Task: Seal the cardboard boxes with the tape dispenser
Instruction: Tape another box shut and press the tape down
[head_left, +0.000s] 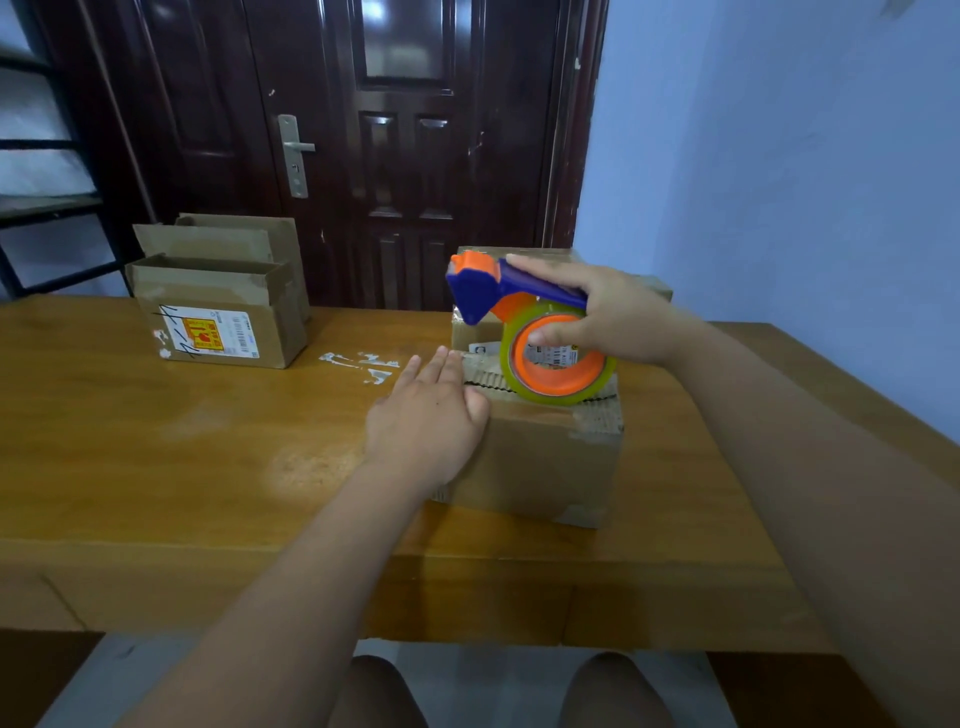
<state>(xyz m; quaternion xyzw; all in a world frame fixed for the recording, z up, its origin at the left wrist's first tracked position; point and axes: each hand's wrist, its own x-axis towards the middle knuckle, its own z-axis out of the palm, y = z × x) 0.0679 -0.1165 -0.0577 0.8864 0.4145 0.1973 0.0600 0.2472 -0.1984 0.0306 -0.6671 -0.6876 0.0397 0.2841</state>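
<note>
Left hand (426, 415) flat, fingers straight, resting against the top left edge of the box (540, 462) on the tabletop (208, 467). Right hand (613, 317) wrapped round the tape dispenser (519, 312) over the box top.

A glossy brown wooden tabletop (156, 467) spans the middle of the frame. On it stand a closed brown cardboard box (540, 462) right of centre and an open cardboard box with a yellow label (223, 322) at upper left. Torn white scraps (358, 364) are stuck between them.

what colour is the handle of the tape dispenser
Blue, with orange trim at the head; the tape dispenser shows clearly in the head view, gripped by the right hand.
</note>
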